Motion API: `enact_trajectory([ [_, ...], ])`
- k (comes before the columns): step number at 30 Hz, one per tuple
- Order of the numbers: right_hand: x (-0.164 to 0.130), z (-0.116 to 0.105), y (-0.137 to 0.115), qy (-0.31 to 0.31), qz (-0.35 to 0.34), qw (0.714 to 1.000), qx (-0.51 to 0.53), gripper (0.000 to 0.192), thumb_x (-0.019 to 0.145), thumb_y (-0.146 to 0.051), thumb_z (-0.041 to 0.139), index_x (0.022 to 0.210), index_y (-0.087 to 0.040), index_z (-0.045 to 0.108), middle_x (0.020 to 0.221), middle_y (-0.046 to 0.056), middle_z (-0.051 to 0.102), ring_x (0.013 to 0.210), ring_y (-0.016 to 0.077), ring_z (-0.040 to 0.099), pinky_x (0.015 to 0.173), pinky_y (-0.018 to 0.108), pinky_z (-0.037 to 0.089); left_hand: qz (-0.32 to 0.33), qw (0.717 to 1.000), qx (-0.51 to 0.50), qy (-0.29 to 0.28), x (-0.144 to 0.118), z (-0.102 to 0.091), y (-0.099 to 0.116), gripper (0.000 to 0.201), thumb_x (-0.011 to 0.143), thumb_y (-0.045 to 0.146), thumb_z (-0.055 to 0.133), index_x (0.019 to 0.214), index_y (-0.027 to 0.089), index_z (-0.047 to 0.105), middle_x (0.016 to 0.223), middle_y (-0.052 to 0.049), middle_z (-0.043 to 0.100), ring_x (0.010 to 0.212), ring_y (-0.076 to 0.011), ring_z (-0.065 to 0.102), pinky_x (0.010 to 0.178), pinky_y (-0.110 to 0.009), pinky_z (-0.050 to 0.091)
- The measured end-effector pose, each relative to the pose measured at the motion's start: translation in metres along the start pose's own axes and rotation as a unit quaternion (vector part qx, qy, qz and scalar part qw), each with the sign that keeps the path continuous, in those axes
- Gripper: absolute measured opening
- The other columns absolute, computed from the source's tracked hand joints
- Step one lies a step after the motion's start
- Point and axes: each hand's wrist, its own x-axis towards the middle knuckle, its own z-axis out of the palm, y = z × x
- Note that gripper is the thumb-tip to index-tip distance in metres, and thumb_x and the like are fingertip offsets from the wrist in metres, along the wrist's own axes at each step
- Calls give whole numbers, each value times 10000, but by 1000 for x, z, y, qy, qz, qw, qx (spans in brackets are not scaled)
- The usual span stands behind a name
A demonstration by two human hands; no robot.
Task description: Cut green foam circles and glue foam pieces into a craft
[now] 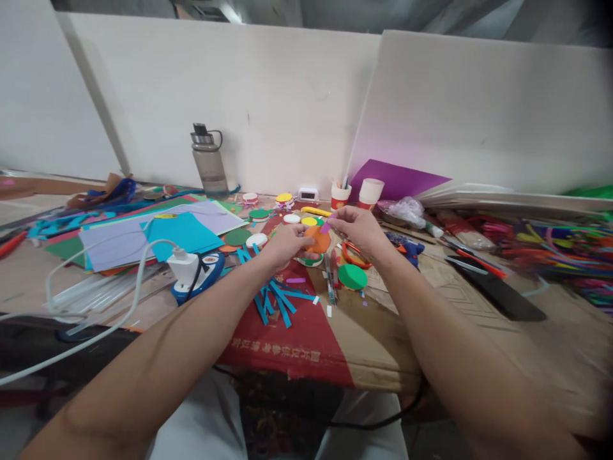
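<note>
My left hand [286, 244] pinches an orange paper disc [320, 241] at its left edge, just above the cardboard-covered table [383, 332]. Above the disc, the fingertips of my right hand [357, 227] grip a small purple paper strip [326, 227]. Both arms reach forward from the bottom of the view. A green paper disc [352, 276] lies just below my right hand. Several blue paper strips [275, 300] are scattered under my left forearm, with a loose purple strip [295, 280] beside them.
Coloured paper sheets [158, 233] and a glue gun [198, 275] with a white cable lie at left. A water bottle [208, 163], paper cups [371, 191] and tape rolls [284, 199] stand by the white back wall. Red scissors [354, 255], pens and pipe cleaners [565, 249] lie at right.
</note>
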Motion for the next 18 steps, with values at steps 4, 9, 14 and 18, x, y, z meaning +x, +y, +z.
enact_trajectory([
  [4,-1,-1,-1,-11,6,1000,-22,329,636,-467,745,701,-172,614,588,-47,518,538,81,385,516,237,305,7,1000,-4,-6,2,-1,-3,154,647,62,649,783,130,671,828,-55,722,695,-171,675,572,-250,570],
  [9,-2,0,-3,-21,13,998,-57,353,650,-514,711,683,-180,601,580,-39,510,546,90,382,514,241,291,1,1000,-4,-18,3,-1,-4,168,640,76,690,791,150,682,801,-39,720,658,-145,663,560,-222,561],
  [14,-3,4,-3,-25,29,999,-34,314,618,-463,724,676,-175,611,600,-35,530,539,83,370,511,240,290,4,999,-15,-34,4,-3,-8,204,642,99,720,838,131,675,829,-55,710,646,-139,662,558,-230,574],
  [18,-3,5,-3,-22,37,998,-37,341,592,-477,746,684,-170,632,601,-36,542,545,86,390,523,242,310,2,998,-27,-49,5,-3,-11,217,652,105,715,862,120,666,862,-67,703,673,-137,658,555,-233,578],
])
